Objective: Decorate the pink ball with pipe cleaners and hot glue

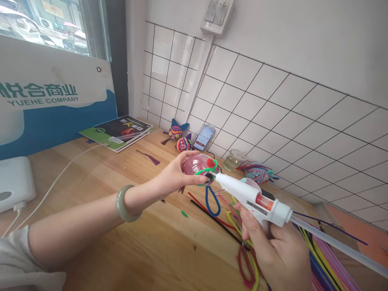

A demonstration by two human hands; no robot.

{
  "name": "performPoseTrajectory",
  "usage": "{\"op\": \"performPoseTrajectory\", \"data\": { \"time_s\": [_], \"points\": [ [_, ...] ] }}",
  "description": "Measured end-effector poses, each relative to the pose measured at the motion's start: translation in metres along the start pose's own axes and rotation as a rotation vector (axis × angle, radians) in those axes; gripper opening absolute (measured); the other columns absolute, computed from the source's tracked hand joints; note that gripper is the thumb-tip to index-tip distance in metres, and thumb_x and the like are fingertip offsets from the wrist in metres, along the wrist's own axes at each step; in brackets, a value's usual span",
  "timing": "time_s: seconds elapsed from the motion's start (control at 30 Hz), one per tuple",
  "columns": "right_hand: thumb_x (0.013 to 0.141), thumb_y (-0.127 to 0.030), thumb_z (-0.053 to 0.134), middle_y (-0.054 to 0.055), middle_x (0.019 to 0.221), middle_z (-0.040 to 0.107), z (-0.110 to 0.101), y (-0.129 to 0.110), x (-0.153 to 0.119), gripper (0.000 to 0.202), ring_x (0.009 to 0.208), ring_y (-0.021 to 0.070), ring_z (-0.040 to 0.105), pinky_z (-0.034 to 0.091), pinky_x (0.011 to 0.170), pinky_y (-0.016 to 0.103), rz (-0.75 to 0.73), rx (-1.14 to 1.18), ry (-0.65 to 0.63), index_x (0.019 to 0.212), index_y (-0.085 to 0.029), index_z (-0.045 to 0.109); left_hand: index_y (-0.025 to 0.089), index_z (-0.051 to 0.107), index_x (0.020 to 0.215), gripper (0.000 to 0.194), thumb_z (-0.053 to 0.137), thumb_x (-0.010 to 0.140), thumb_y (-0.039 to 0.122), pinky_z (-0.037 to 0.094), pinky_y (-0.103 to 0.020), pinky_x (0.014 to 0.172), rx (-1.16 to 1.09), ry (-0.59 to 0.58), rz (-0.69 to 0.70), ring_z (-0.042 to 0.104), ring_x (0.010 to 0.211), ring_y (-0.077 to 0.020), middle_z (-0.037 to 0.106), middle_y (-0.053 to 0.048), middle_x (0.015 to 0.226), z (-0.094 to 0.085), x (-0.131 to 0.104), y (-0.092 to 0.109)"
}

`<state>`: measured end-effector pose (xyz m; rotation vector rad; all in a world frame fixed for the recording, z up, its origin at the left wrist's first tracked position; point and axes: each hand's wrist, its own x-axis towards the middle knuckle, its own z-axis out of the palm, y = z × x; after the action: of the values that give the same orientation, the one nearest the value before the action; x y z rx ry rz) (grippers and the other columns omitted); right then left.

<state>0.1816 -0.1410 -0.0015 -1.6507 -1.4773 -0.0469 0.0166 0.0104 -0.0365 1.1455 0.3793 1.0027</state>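
My left hand (178, 171) is closed around a clear pinkish plastic ball (195, 163) with a red piece, a dark piece and a green pipe cleaner (202, 171) on its right side. In my right hand (273, 242) is a white hot glue gun (247, 195), with a long clear glue stick (336, 240) coming out of its back. The gun's metal nozzle points left and meets, or nearly meets, the ball close to my left thumb. Below the ball hangs a blue pipe cleaner loop (213, 206).
Red-handled scissors (246, 264) and bundled colourful pipe cleaners (330, 262) lie at the lower right. Along the wall are a phone (204, 137), a glass jar (234, 160) and several colourful yarn-wrapped figures (176, 131). A booklet (121, 129), a purple tassel (150, 157) and a white charger (15, 182) with a cable are leftward.
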Motion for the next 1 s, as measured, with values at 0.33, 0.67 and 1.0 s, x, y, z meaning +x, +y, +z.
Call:
{"op": "performPoseTrajectory", "data": {
  "time_s": [0.33, 0.67, 1.0],
  "points": [
    [0.087, -0.042, 0.054, 0.005, 0.069, 0.066, -0.0025, 0.0044, 0.0022, 0.031, 0.067, 0.0194, 0.061, 0.042, 0.059, 0.029, 0.032, 0.024, -0.055, 0.068, -0.018, 0.062, 0.018, 0.045, 0.121, 0.074, 0.084, 0.058, 0.017, 0.043, -0.040, 0.096, 0.040, 0.004, 0.000, 0.058, 0.109, -0.0240, 0.062, -0.012, 0.118, 0.0008, -0.0004, 0.0038],
    [0.086, -0.043, 0.056, 0.004, 0.066, 0.066, -0.0029, 0.0063, 0.0027, 0.030, 0.060, 0.0176, 0.060, 0.044, 0.051, 0.027, 0.029, 0.033, -0.049, 0.069, -0.018, 0.062, 0.019, 0.048, 0.120, 0.071, 0.084, 0.058, 0.016, 0.042, -0.041, 0.096, 0.029, -0.006, 0.010, 0.058, 0.109, -0.0247, 0.062, -0.012, 0.118, 0.0000, 0.0000, 0.0021],
    [0.083, -0.044, 0.059, 0.003, 0.060, 0.061, -0.0003, 0.0007, 0.0017, 0.028, 0.053, 0.0156, 0.057, 0.046, 0.047, 0.025, 0.081, 0.104, -0.017, 0.076, -0.017, 0.065, 0.019, 0.045, 0.121, 0.072, 0.083, 0.061, 0.018, 0.043, -0.039, 0.096, 0.040, -0.009, 0.002, 0.059, 0.107, -0.0231, 0.062, -0.011, 0.118, 0.0005, 0.0000, 0.0044]
  ]
}}
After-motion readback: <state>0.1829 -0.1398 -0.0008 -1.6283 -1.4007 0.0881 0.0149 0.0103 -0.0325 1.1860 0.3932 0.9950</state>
